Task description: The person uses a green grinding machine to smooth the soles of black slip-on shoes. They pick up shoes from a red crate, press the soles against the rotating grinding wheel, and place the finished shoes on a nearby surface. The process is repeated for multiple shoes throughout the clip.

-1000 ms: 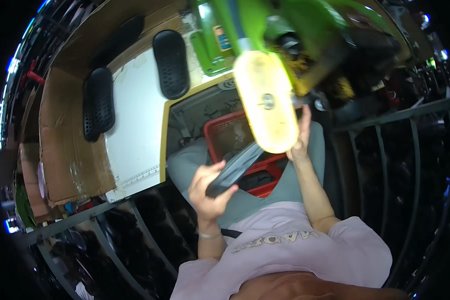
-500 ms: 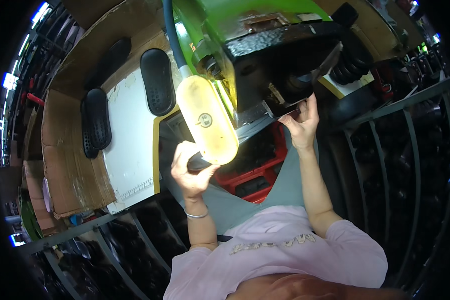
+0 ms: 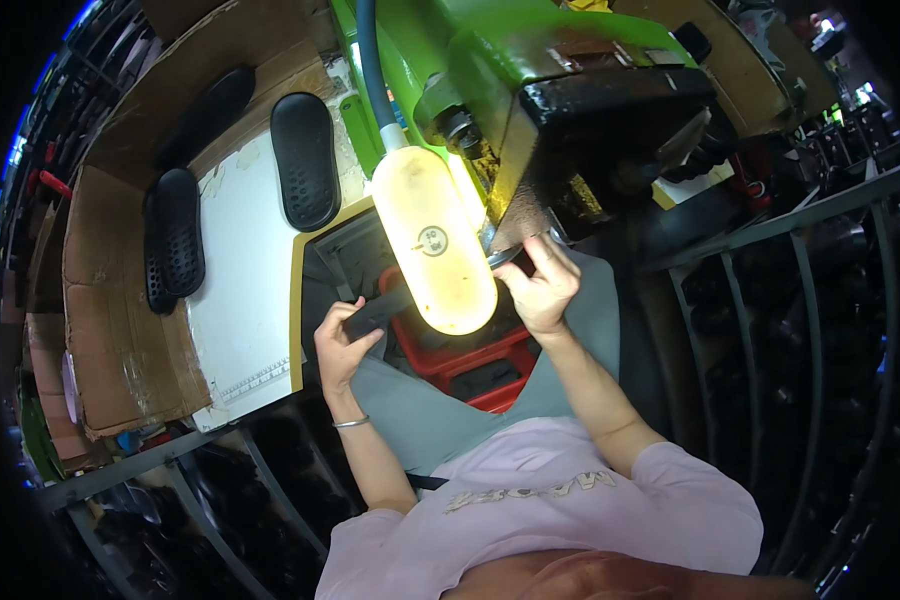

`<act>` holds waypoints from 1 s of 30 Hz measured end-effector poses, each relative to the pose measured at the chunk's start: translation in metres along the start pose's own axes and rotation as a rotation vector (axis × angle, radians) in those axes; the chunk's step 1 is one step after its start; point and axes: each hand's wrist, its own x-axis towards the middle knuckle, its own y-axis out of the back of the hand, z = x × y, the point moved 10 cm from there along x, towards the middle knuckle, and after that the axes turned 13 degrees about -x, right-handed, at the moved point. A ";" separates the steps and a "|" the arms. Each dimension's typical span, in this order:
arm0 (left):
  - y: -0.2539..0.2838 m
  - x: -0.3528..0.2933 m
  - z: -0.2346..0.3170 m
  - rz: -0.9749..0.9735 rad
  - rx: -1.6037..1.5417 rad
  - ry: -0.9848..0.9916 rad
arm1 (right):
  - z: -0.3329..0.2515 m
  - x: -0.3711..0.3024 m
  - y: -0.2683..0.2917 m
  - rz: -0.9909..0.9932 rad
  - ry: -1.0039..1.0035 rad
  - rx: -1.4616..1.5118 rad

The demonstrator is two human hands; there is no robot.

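My left hand (image 3: 342, 348) is closed, thumb and fingers gripping the end of a dark, flat piece (image 3: 378, 309) that runs behind the lit oval lamp (image 3: 435, 240). To the right of the lamp, my right hand (image 3: 542, 290) pinches a dark, shiny edge (image 3: 507, 259) just under the head of a green machine (image 3: 545, 45). The lamp hides the middle, so I cannot tell whether both hands hold one piece. The machine's black lower housing (image 3: 620, 110) overhangs my right fingers.
Black shoe soles (image 3: 307, 160) lie on a white board (image 3: 245, 260) with a yellow edge at left, beside a cardboard box wall (image 3: 120, 300). A red crate (image 3: 505, 385) sits below, between my knees. Metal rails (image 3: 790, 225) flank me, with dark items behind them.
My right hand has moved left and down from the black housing to beside the lamp. My left hand has shifted left and slightly down. The view has also shifted, so machine and lamp appear further right.
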 end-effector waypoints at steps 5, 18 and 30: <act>-0.127 0.038 0.061 -0.118 0.412 -0.205 | -0.013 0.003 0.006 0.079 0.130 0.021; -0.173 0.017 0.018 0.330 -0.379 -0.260 | 0.173 -0.196 -0.112 -0.359 -1.145 1.465; -0.194 0.034 0.067 0.225 -0.005 -0.236 | 0.119 -0.174 -0.112 -0.273 -1.163 1.548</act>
